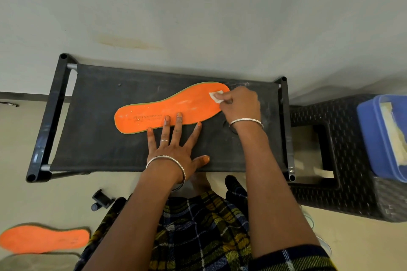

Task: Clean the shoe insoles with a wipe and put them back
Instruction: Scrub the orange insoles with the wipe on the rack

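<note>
Black bench (105, 138) carries orange insole (167, 110), flat, toe end to the right. Left hand (174, 149) fingers spread straight, pinning its near edge. Right hand (240, 105) pinches small wipe (214, 96) on the toe end. Wiping step; next probably strokes toward heel. Second insole (44, 237) on floor.

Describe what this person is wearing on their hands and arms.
The left hand has a thin silver ring on one finger, and slim silver bangles circle its wrist. The right hand has a similar silver bangle at the wrist. Both forearms are bare. A dark blue and yellow plaid sleeve shows on the right arm near the bottom edge.
</note>
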Available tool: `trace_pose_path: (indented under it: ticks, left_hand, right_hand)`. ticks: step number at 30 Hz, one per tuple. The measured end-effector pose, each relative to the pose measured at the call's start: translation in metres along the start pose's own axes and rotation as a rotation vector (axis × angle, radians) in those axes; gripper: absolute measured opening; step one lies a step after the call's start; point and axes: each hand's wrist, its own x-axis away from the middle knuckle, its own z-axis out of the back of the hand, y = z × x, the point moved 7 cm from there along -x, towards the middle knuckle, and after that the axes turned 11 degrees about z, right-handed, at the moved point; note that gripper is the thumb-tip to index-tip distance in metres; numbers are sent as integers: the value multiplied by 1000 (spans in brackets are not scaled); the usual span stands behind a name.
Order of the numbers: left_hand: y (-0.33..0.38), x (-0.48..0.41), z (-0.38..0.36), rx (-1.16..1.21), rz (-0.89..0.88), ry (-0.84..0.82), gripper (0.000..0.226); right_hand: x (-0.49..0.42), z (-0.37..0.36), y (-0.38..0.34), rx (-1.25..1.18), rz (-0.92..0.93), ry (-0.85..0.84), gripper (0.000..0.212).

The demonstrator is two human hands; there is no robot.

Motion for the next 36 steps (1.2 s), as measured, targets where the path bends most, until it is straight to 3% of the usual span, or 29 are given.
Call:
trace_pose_path:
  ticks: [4,6,9,12,16,19,21,23,25,28,30,36]
  left_hand:
    - [1,0,0,21,16,9,80]
    - [1,-1,0,27,21,10,79]
    - [1,-2,1,39,23,25,77]
    - [1,-2,2,48,24,39,76]
    - [3,-2,3,51,39,34,76]
    - [4,-2,2,54,47,28,77]
    - [4,-1,4,58,46,28,77]
    - [4,-1,6,66,45,36,77]
    - [4,-1,6,75,45,44,76]
    - [5,-1,6,85,48,50,76]
    - [6,-2,5,88,48,52,77]
    - [5,-4,5,88,55,56,77]
  right_hand:
    - [7,-24,-12,-116,101,-309,26]
    - [10,-29,-14,-218,97,-379,28]
    - [5,-14,-5,-333,43,-191,28]
    - [-2,7,14,-223,-2,92,29]
    - [1,-12,9,-156,43,-117,17]
    - [6,-20,0,-184,79,-251,21]
    - [6,-18,-1,-247,67,-253,25]
    - [3,-7,4,-329,33,-120,26]
    - [-2,12,12,-356,14,130,25]
    - [-2,34,12,-239,30,397,30]
    - [-1,29,5,-145,36,342,34]
    - [-1,-11,-7,1,71,-94,26]
